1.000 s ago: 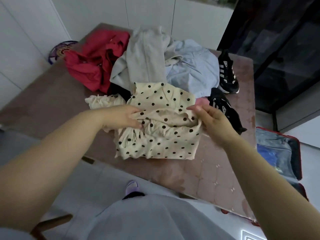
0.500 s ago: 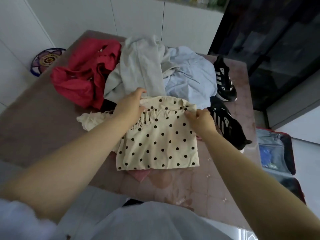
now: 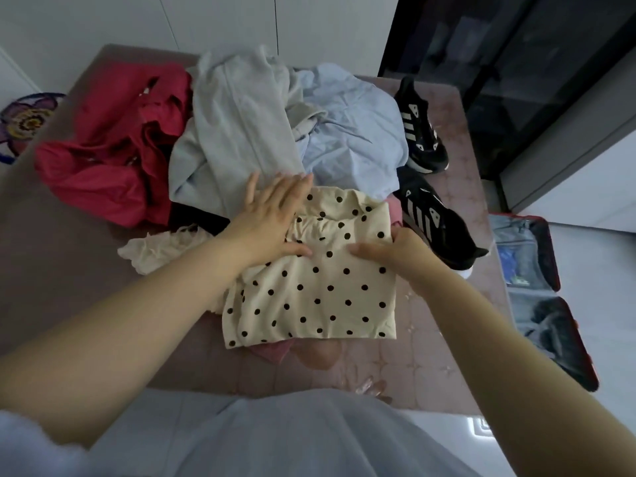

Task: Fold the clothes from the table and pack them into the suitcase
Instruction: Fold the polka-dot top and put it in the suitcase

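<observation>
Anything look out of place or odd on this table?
Two black striped sneakers sit on the table right of the clothes pile: the far sneaker and the near sneaker. Footwear beside laundry being folded looks odd. Nothing appears spilled or damaged.

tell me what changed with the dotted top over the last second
The left hand released the far edge of the polka-dot top and now presses flat on it. The right hand still grips its right edge. The clothes pile and shoes stayed put.

White panelled walls (image 3: 241, 22) stand at the back, dark glass doors (image 3: 516, 80) to the right, pale floor (image 3: 602, 304) beneath
</observation>
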Tool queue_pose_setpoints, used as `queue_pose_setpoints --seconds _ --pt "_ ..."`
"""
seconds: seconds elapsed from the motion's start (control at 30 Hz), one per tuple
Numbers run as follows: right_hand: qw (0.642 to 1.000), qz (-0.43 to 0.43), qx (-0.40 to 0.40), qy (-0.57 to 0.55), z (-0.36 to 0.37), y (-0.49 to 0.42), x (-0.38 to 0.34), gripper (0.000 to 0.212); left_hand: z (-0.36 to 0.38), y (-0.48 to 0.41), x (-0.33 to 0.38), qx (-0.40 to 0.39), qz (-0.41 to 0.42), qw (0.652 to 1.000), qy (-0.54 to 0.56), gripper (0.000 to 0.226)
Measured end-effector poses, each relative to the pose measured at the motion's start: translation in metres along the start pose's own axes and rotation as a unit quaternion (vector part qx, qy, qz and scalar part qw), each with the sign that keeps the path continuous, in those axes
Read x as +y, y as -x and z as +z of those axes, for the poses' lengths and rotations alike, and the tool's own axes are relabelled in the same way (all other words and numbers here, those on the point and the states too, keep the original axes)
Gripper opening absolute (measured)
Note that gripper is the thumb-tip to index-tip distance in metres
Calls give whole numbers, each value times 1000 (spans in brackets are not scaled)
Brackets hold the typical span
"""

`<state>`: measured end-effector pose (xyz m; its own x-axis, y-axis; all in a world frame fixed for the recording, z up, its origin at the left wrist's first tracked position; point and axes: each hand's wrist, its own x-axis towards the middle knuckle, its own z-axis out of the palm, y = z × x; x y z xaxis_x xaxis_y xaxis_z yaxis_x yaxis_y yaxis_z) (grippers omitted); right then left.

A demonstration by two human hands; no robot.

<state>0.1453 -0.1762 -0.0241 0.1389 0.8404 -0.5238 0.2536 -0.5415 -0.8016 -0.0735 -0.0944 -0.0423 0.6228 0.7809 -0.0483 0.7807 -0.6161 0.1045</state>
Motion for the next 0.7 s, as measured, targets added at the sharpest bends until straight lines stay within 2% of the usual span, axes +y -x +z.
queue_pose_setpoints --seconds 0.1,0.2,0.3,0.37,0.47,0.57,0.63,0.7 --pt "999 -27 -13 19 -24 25 8 40 -19 -11 17 -108 51 991 63 114" --pt "999 -33 -42 10 -52 51 27 32 -17 -10 54 -166 91 973 135 106" --pt "996 1 19 88 -71 56 65 29 8 -7 90 -192 100 969 115 102" --pt "991 11 69 118 -76 52 89 37 30 -11 104 -201 92 973 72 100" --pt "994 16 92 63 -77 44 108 41 46 -21 114 -196 67 977 54 85" --pt "993 69 97 -7 -79 31 117 49 49 -28 121 -233 58 968 66 80" --pt "991 101 72 -56 -81 25 123 54 50 -30 124 -253 46 964 69 82" --pt "986 118 22 -115 -84 22 124 48 52 -31 123 -261 26 961 85 84"
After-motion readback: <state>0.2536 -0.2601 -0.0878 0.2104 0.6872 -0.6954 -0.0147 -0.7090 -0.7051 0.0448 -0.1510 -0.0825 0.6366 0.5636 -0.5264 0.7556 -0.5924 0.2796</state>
